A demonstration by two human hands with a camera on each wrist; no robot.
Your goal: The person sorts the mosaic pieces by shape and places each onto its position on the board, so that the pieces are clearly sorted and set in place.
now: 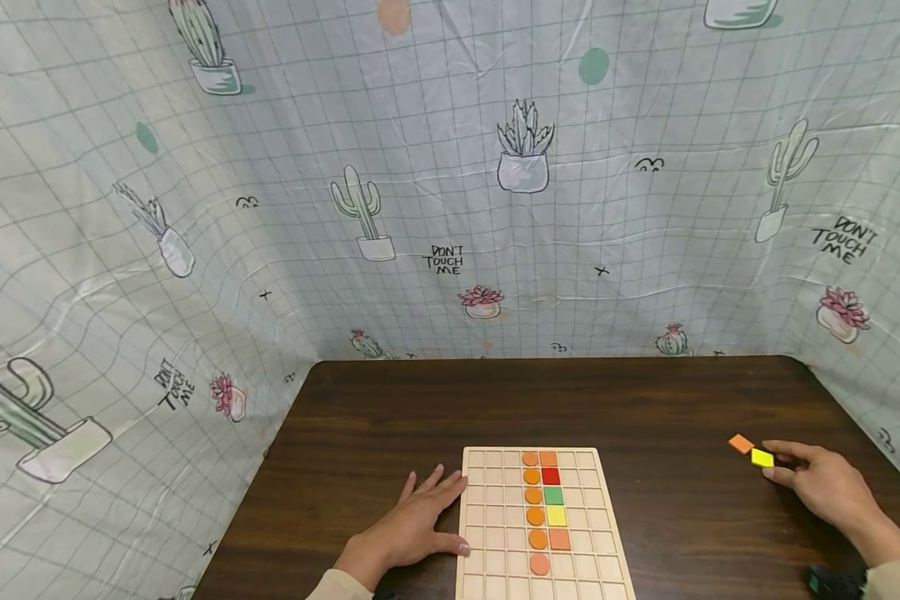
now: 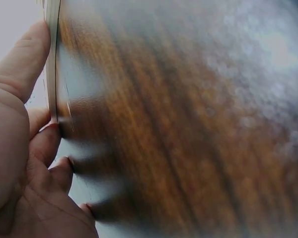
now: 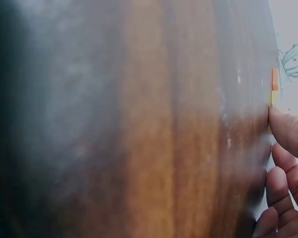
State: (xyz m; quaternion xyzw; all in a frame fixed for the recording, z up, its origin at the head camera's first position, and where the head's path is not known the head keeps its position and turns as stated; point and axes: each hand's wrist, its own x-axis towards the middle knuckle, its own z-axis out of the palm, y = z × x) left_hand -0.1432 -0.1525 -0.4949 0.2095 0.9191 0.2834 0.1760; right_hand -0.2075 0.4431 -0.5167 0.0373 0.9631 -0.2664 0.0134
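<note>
A pale wooden grid board (image 1: 495, 533) lies on the dark table, with a column of orange discs (image 1: 535, 516) beside a column of coloured square tiles (image 1: 553, 495). My left hand (image 1: 412, 525), fingers spread, rests at the board's left edge; its thumb touches the rim (image 2: 53, 64). Off to the right, my right hand (image 1: 825, 483) pinches a yellow square tile (image 1: 762, 457) between thumb and forefinger. An orange square tile (image 1: 740, 443) lies against the yellow one's far left corner. In the right wrist view the thumb meets the yellow tile (image 3: 274, 97), and the orange tile (image 3: 275, 79) stands beyond.
The brown wooden table (image 1: 390, 408) has rounded far corners. A grid-patterned curtain (image 1: 450, 208) with cactus drawings hangs behind it and along both sides. A dark wrist strap (image 1: 836, 581) shows at the right sleeve (image 1: 898, 581).
</note>
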